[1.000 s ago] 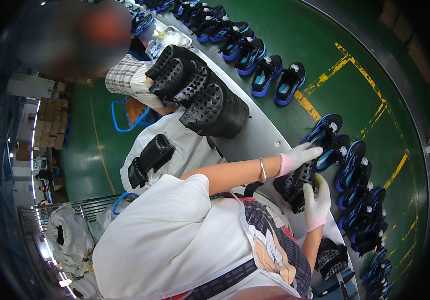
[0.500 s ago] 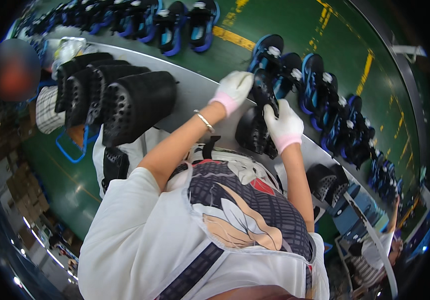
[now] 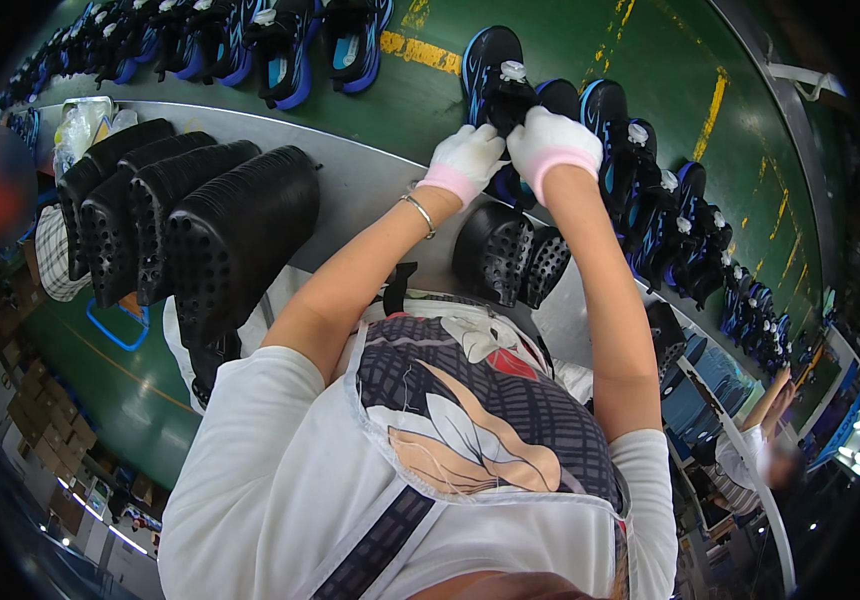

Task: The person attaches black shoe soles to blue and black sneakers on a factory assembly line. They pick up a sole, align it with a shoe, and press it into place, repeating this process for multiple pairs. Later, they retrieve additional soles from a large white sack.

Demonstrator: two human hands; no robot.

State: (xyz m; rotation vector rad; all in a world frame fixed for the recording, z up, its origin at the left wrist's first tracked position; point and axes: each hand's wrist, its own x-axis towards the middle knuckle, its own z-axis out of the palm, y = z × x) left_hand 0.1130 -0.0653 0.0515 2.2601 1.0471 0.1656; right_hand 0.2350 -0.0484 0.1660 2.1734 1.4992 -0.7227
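My left hand (image 3: pixel 464 162) and my right hand (image 3: pixel 556 147), both in white gloves with pink cuffs, meet at the near end of a black and blue sneaker (image 3: pixel 491 66) on the green surface. The fingers of each are closed at its dark opening; the gloves partly hide the grip. The sneaker has a whitish piece on top, and its toe points away from me. Just below my hands, two black perforated shoe-shaped forms, one a left form (image 3: pixel 495 250) and one a right form (image 3: pixel 548 265), stand on the metal ledge (image 3: pixel 370 170).
Several larger black perforated forms (image 3: pixel 240 215) lean together at the left. Rows of sneakers (image 3: pixel 285 45) line the green surface (image 3: pixel 550 45) on both sides. Blue trays (image 3: pixel 715 385) stand at lower right, near another person (image 3: pixel 750 455). A clear plastic bag (image 3: pixel 78 125) lies far left.
Both hands have moved forward and closer together, from a black item held over the ledge to the sneaker. The two forms on the ledge now show more fully. The whole view has shifted slightly.
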